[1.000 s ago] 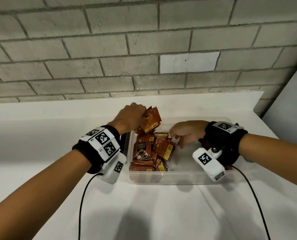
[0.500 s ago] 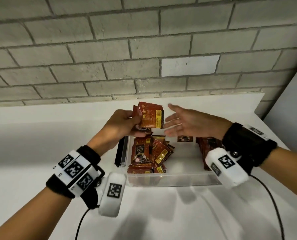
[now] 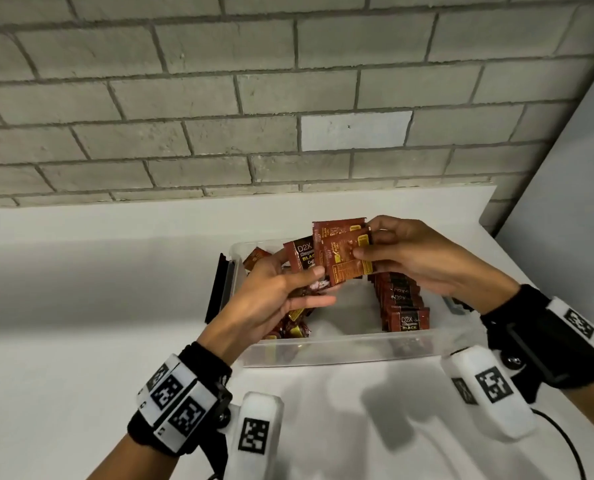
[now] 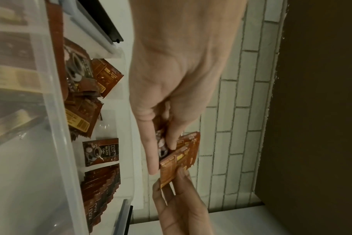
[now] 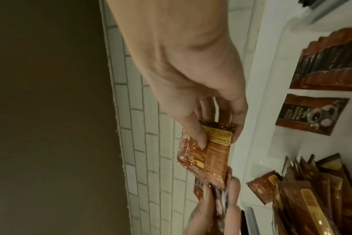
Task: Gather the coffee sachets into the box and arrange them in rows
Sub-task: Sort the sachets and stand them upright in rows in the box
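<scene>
- Both hands over box at counter's back edge: left hand grips small sachet stack, right hand pinches its right edge.
- Sachets look light, floppy, slick; best pinched at edges.
- Neat row on box's right side, loose pile left.

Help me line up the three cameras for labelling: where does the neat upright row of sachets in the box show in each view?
Head: upright row of sachets at centre right, inside the clear box.
Left wrist: the row at lower left.
Right wrist: the row at upper right.
Shared landmark: the single flat sachet on the box floor beside the row; hidden in the head view.
</scene>
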Tool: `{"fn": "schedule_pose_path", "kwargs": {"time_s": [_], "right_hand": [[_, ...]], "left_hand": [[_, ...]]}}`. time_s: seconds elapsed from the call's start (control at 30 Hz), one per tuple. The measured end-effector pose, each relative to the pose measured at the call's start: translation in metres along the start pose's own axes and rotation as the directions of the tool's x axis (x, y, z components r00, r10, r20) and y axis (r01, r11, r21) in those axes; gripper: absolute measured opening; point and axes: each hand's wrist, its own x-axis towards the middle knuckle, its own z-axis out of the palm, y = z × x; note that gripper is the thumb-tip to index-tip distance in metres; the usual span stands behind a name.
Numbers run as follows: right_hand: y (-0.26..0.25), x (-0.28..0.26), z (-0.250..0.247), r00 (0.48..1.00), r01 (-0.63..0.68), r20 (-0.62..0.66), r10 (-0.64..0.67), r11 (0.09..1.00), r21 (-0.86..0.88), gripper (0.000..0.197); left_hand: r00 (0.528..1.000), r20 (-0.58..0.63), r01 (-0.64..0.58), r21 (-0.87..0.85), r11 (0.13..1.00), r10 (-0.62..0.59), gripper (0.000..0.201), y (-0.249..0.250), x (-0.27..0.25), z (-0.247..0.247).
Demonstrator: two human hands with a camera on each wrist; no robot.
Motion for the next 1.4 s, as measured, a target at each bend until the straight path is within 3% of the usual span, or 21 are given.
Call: {"fn": "schedule_pose_path", "kwargs": {"time_s": [0.13,0.23,0.33,0.5,0.67,0.77,0.87,0.97,1.1,1.27,1.4], "right_hand": [[-0.002,-0.013,-0.017,0.983,0.186,-0.007,-0.186,0.983,0.012,0.028],[-0.005,-0.026,-0.021,0.883,0.467,0.047,-0.466,0.870,-0.159,0.021],[0.001,-0.032,-0.019,0.819,0.571,0.200,-0.538,0.798,-0.193,0.011],[0.011,-0.026,-0.018,0.828,0.553,0.256,-0.499,0.801,-0.230,0.013],[0.016,-0.024,-0.018,0.832,0.543,0.286,-0.476,0.804,-0.241,0.025],[0.021,-0.027,-0.017,0.858,0.511,0.184,-0.480,0.838,-0.193,0.042],[0.030,-0.033,-0.013,0.892,0.450,-0.011,-0.451,0.891,-0.057,0.033],[0.040,-0.041,0.000,0.960,0.280,-0.040,-0.278,0.959,0.043,0.070],[0.052,-0.045,0.018,0.975,0.158,-0.175,-0.133,0.978,0.139,0.053],[0.054,-0.045,0.014,0.959,0.146,-0.269,-0.089,0.969,0.200,0.028],[0.054,-0.044,0.002,0.940,0.179,-0.334,-0.069,0.932,0.314,0.029]], "left_hand": [[0.999,0.030,0.021,-0.040,0.999,-0.020,0.028,-0.007,-0.001,0.003],[0.996,0.074,0.060,-0.097,0.993,-0.053,0.021,-0.009,-0.001,0.006],[0.985,0.134,0.128,-0.137,0.982,-0.109,0.031,-0.008,-0.003,0.011],[0.960,0.247,0.169,-0.125,0.978,-0.134,0.060,-0.005,-0.005,0.019],[0.976,0.196,0.122,-0.118,0.985,-0.098,0.028,-0.011,-0.004,0.022],[0.993,0.116,0.048,-0.129,0.990,-0.033,0.033,-0.016,-0.001,0.023],[0.999,0.020,-0.029,-0.135,0.990,0.032,0.037,-0.022,0.002,0.023],[0.997,-0.038,-0.077,-0.153,0.985,0.072,0.029,-0.025,0.005,0.027],[0.997,-0.023,-0.078,-0.148,0.986,0.075,0.035,-0.031,0.004,0.033],[0.995,-0.062,-0.084,-0.196,0.977,0.073,0.028,-0.035,0.003,0.035],[0.987,-0.125,-0.131,-0.241,0.962,0.104,0.024,-0.040,0.004,0.032]]}}
